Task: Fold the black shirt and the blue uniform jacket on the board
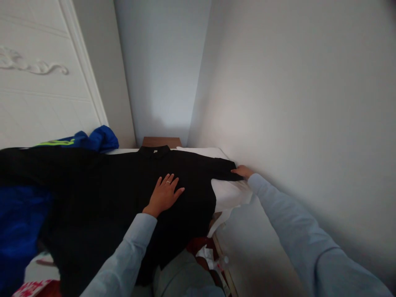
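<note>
While the left hand (pixel 163 194) lies flat, fingers slightly spread, on the front of a black shirt (pixel 192 202), the right hand (pixel 243 171) appears to pinch the end of its sleeve (pixel 222 168), thumb uppermost. The two hands are well apart. The shirt lies spread over a white cover (pixel 232 193), collar (pixel 154 151) at the far side, body running toward the person; what supports the cover cannot be determined. The sleeve extends toward the wall (pixel 297 111), and the right hand is close beside that wall.

Step in hand, as judged: laying out and straightening the shirt, with the left hand steadying the body and the right hand setting the sleeve. The sleeve looks fairly straight; small creases in the dark fabric cannot be assessed.

The next move would call for light pressure on the chest and a gentle outward draw on the sleeve, without shifting the collar. The opposite side merits attention: there the black fabric overlaps blue fabric (pixel 18 227), and its outline is difficult to read. Excess pull could skew the shoulder.
</note>
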Available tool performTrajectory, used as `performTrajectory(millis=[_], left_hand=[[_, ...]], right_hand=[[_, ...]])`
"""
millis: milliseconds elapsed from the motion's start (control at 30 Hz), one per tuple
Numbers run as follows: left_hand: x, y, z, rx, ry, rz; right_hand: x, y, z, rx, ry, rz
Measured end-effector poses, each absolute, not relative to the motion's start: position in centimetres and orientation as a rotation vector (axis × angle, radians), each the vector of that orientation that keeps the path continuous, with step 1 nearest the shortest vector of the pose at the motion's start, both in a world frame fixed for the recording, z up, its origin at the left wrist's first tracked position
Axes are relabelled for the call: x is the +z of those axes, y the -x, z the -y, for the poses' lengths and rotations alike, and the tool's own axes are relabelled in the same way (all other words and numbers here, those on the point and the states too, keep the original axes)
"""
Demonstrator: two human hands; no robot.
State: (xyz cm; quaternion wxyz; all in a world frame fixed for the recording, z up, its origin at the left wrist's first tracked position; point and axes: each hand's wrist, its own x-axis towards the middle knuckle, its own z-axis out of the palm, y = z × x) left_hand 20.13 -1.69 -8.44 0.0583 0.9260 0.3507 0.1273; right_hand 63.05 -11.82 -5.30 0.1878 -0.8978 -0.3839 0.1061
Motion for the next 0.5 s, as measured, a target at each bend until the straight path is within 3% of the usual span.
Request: performTrajectory(millis=[500], left_hand=[[-8.9,-20.1,1.7,0.471,-2.790,-1.046]], right_hand=[[-4.1,-61.9,8.7,0.121,2.630,1.060]])
